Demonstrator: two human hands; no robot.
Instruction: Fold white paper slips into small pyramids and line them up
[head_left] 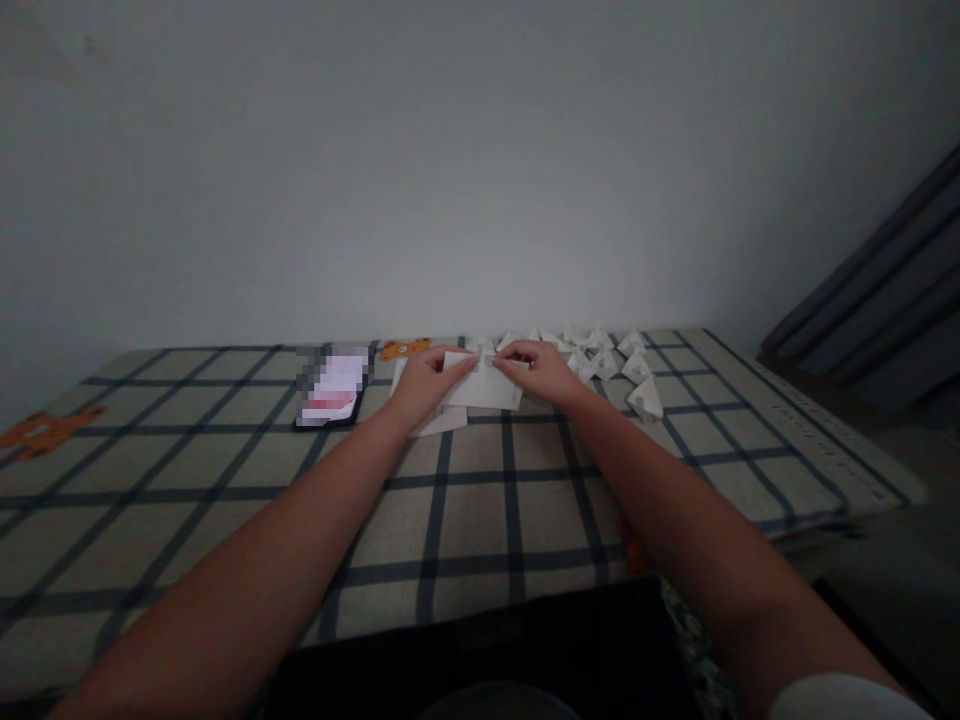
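A white sheet of paper (484, 385) is held up between my two hands, above the checked tablecloth. My left hand (431, 380) pinches its left part with thumb and fingers. On the other side, my right hand (541, 368) grips the upper right part in a pinch. Under and beside my left hand lie more flat paper sheets (442, 420). Beyond and to the right of my right hand, several folded white paper pieces (602, 362) stand in a loose group. One folded piece (645, 399) sits nearest to me at the group's right.
A phone (334, 388) with a lit, blurred screen lies left of my hands. The checked tablecloth (472, 500) has bear prints (52, 430) and covers the table. Behind it rises a pale wall (480, 170). A dark curtain (885, 260) hangs at the right.
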